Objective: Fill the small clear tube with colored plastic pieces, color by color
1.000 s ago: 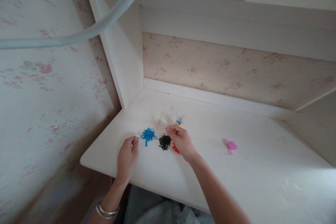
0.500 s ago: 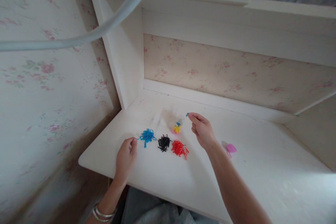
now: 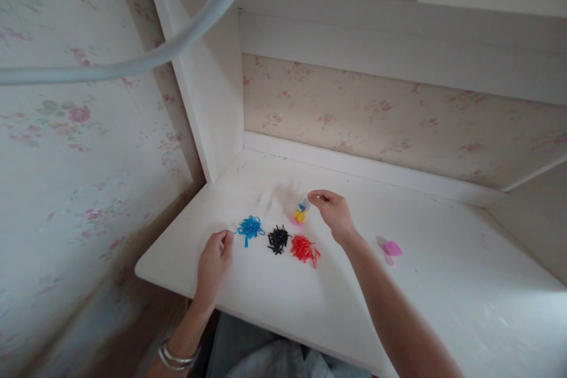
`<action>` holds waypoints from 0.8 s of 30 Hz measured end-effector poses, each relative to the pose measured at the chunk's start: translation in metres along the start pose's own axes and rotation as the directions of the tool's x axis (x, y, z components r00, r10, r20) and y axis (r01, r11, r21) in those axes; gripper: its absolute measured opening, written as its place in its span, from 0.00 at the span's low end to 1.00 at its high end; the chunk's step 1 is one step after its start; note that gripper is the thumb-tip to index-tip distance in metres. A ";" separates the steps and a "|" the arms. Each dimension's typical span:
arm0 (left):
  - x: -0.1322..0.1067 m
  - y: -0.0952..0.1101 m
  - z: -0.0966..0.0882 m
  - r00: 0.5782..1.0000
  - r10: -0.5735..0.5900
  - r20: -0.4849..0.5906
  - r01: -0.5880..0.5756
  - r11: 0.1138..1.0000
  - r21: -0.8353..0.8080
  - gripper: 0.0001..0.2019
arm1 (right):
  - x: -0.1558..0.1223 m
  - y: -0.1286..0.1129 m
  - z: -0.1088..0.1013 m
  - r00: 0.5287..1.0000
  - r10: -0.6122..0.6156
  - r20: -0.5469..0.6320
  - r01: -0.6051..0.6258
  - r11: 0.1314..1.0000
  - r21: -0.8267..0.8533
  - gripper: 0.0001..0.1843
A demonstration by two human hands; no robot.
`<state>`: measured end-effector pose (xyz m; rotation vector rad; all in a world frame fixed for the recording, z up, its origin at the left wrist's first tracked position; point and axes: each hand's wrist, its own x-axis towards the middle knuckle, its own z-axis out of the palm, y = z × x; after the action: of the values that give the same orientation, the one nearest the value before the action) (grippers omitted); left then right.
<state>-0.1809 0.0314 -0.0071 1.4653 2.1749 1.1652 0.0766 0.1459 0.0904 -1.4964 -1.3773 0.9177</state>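
Observation:
Three small heaps of rubber bands lie in a row on the white desk (image 3: 434, 283): a blue heap (image 3: 250, 228), a black heap (image 3: 278, 239) and a red heap (image 3: 305, 248). Behind them is a small clear bag (image 3: 301, 211) with yellow, blue and pink bits inside. My right hand (image 3: 333, 214) is pinched right beside the bag's top; what the fingertips hold is too small to name. My left hand (image 3: 214, 264) rests curled on the desk just left of the blue heap.
A pink clip-like piece (image 3: 391, 248) lies on the desk to the right. A white upright panel (image 3: 208, 88) and flowered back wall close the desk in. A pale hose (image 3: 146, 56) crosses the upper left. Metal bangles (image 3: 176, 358) circle my left wrist.
My right hand lifted off the black and red heaps, rose to the right with a blue band pinched, then came down to the bag's top. The left hand stayed put.

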 end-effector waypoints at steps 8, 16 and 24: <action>0.000 -0.005 -0.002 0.996 -0.023 -0.081 0.018 0.998 -0.064 0.18 | -0.023 0.020 -0.017 0.993 0.014 -0.116 0.006 0.986 0.164 0.23; 0.002 -0.006 -0.003 0.995 0.096 -0.027 -0.094 0.995 0.045 0.17 | -0.079 0.104 -0.045 0.984 0.118 -0.131 -0.103 0.988 0.118 0.23; 0.011 0.015 0.006 0.956 0.289 0.044 -0.292 0.938 0.186 0.13 | -0.100 0.122 -0.048 0.994 0.046 -0.097 -0.044 0.999 0.023 0.23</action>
<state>-0.1722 0.0464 0.0025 1.9252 2.1620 1.0467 0.1525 0.0414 -0.0120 -1.5415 -1.2642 0.8728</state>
